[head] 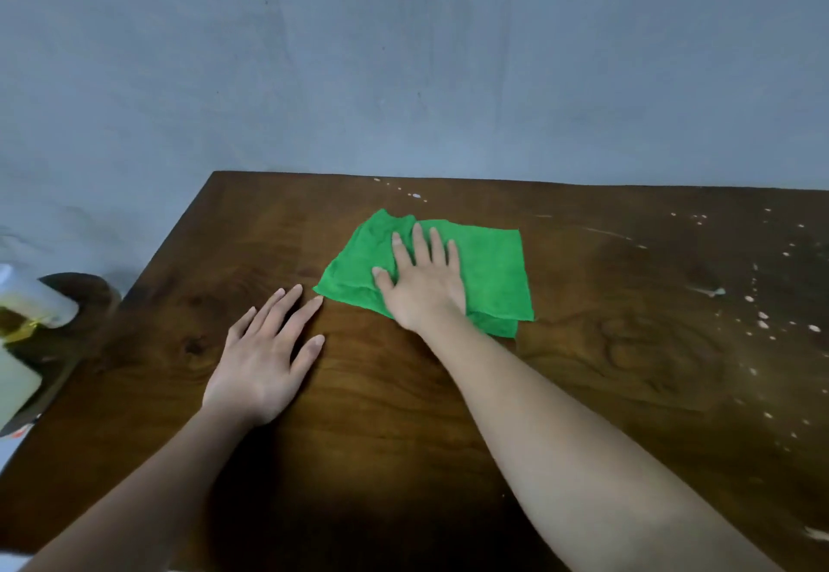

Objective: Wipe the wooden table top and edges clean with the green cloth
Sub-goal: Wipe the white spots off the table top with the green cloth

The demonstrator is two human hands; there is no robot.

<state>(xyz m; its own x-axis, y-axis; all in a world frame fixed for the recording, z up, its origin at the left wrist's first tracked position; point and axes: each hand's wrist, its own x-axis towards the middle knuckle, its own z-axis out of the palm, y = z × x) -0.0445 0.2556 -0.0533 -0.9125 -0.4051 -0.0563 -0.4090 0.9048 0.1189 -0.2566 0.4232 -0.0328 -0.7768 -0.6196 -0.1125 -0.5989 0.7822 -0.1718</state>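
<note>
A folded green cloth (pixel 489 266) lies flat on the dark wooden table (pixel 403 392), toward its far edge. My right hand (pixel 421 284) presses palm-down on the cloth's left half, fingers spread and pointing toward the wall. My left hand (pixel 264 356) rests flat on the bare wood just left of the cloth, fingers apart, its fingertips almost touching the cloth's near-left corner. White specks and smears (pixel 758 316) dot the table's right side, and a few more (pixel 415 194) sit near the far edge behind the cloth.
A grey-blue wall (pixel 403 55) rises directly behind the table's far edge. Off the table's left side stand a plastic bottle with yellow liquid (pixel 27 307) and a round dark stool or stand (pixel 85 293). The left table edge runs diagonally.
</note>
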